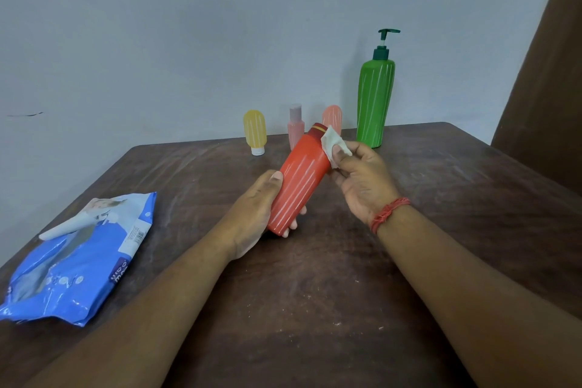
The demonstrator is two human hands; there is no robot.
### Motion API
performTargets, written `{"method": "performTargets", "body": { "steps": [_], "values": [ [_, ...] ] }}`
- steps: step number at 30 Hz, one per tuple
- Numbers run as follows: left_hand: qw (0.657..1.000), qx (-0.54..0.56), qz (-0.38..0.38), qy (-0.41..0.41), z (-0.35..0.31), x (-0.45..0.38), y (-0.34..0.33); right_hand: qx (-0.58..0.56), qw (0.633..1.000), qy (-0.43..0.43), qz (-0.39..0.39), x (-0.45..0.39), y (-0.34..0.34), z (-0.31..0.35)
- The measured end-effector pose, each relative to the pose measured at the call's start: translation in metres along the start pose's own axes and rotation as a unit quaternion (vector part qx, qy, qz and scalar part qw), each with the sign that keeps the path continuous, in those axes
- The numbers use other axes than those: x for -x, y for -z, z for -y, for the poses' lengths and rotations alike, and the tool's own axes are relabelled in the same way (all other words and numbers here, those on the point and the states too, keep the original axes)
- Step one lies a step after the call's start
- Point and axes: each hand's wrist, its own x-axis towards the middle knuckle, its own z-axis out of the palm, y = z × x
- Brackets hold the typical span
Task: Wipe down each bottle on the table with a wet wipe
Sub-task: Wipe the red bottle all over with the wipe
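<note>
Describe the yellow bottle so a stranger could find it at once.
Look at the far edge of the brown table, by the wall. The yellow bottle stands leftmost in the row there. Only it is yellow, resting on a white cap.

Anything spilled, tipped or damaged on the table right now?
No spill or damage shows. The wet wipe pack lies crumpled, its flap open. The red bottle is tilted only because the left hand grips it while the right hand wipes.

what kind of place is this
Probably a plain room at home, though it's hard to be sure: a worn dark wooden table pushed against a bare pale wall, with a brown curtain at the right.
</note>
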Motion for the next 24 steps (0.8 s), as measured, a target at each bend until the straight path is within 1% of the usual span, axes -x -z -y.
{"method": "performTargets", "body": {
  "steps": [4, 8, 9, 10, 11, 12, 13, 14, 15, 16, 17, 18, 19, 20, 21, 22, 24],
  "values": [
    [1.000, 0.013, 0.003, -0.008, 0.000, 0.002, 0.000, 0.035, 0.998, 0.032, -0.030, -0.002, 0.002, 0.005],
    [1.000, 0.008, 0.004, -0.010, -0.001, 0.002, 0.000, -0.008, 0.999, 0.029, -0.022, 0.000, 0.000, 0.004],
    [1.000, 0.006, 0.003, -0.007, -0.001, 0.002, 0.000, 0.004, 0.999, 0.041, -0.026, 0.000, -0.001, 0.003],
    [1.000, 0.005, 0.001, -0.006, 0.000, 0.001, 0.000, 0.046, 0.996, 0.063, -0.036, 0.000, -0.001, 0.004],
    [1.000, 0.003, -0.001, -0.005, 0.000, 0.001, 0.000, 0.119, 0.987, 0.093, -0.052, 0.001, -0.001, 0.006],
    [1.000, -0.002, -0.003, -0.003, 0.000, 0.001, 0.000, 0.211, 0.966, 0.131, -0.068, 0.002, -0.001, 0.007],
    [1.000, -0.009, -0.004, -0.001, -0.001, 0.002, 0.000, 0.308, 0.931, 0.180, -0.078, 0.003, 0.000, 0.009],
    [1.000, -0.016, -0.004, 0.000, -0.001, 0.002, -0.001, 0.398, 0.881, 0.245, -0.078, 0.005, 0.000, 0.010],
    [1.000, -0.024, -0.005, -0.003, -0.002, 0.002, -0.002, 0.472, 0.817, 0.323, -0.067, 0.007, -0.001, 0.011],
    [0.999, -0.034, -0.007, -0.011, -0.003, 0.003, -0.003, 0.528, 0.751, 0.395, -0.043, 0.008, -0.002, 0.012],
    [0.999, -0.048, -0.011, -0.019, -0.003, 0.003, -0.005, 0.570, 0.691, 0.444, -0.013, 0.007, -0.002, 0.012],
    [0.998, -0.061, -0.016, -0.026, -0.004, 0.004, -0.006, 0.605, 0.643, 0.470, 0.008, 0.006, -0.002, 0.012],
    [0.997, -0.073, -0.021, -0.030, -0.004, 0.004, -0.007, 0.637, 0.608, 0.474, 0.014, 0.005, -0.003, 0.014],
    [0.996, -0.082, -0.024, -0.033, -0.003, 0.004, -0.008, 0.664, 0.589, 0.461, 0.006, 0.004, -0.004, 0.016],
    [0.995, -0.089, -0.029, -0.035, -0.003, 0.003, -0.009, 0.680, 0.583, 0.445, 0.000, 0.005, -0.005, 0.018],
    [0.994, -0.094, -0.034, -0.036, -0.002, 0.003, -0.010, 0.683, 0.585, 0.437, 0.009, 0.007, -0.005, 0.019],
    [0.993, -0.099, -0.043, -0.038, -0.003, 0.004, -0.011, 0.673, 0.584, 0.451, 0.042, 0.008, -0.004, 0.021]
  ]
}}
